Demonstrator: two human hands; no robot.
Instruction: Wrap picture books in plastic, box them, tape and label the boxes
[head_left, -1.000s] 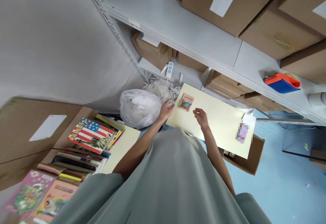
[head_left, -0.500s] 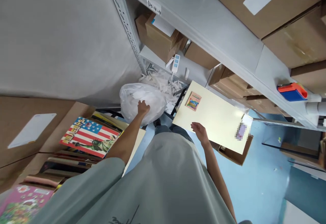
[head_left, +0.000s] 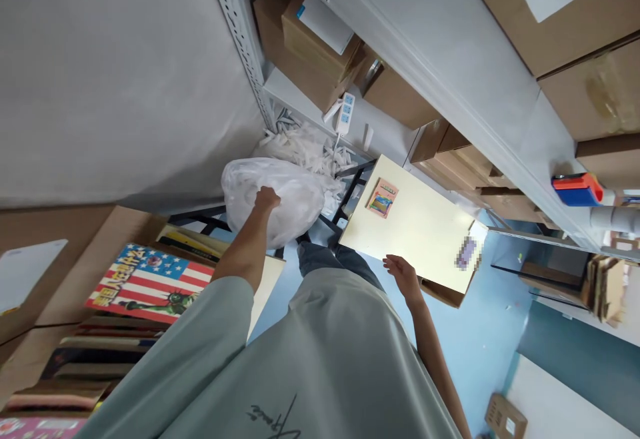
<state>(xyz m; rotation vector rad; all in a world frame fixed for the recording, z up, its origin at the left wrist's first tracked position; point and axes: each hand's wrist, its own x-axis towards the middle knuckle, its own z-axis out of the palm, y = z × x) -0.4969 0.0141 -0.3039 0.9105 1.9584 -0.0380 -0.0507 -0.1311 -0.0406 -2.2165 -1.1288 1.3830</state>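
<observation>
Over a large translucent white plastic bag [head_left: 300, 202], my left hand [head_left: 269, 197] is closed, with its fingers curled; whatever they hold is hidden. White contents show faintly through the plastic. My right hand [head_left: 403, 274] hangs with its fingers stretched out, holding nothing, just off the near edge of a cream-coloured tabletop [head_left: 420, 226]. A small book with an orange-pink cover [head_left: 383, 197] lies on that tabletop at its left end.
A carton of books, topped by a flag-covered book [head_left: 150, 282], stands at my left. White scraps [head_left: 305, 146] lie heaped behind the bag. Shelves with cartons [head_left: 320, 39] and a power strip [head_left: 345, 114] rise ahead; an orange-and-blue object [head_left: 577, 189] sits on the shelf edge.
The view has shifted and turned slightly. My left hand stays over the bag, its fingers now more curled. My right hand has drawn slightly away from the tabletop edge.
</observation>
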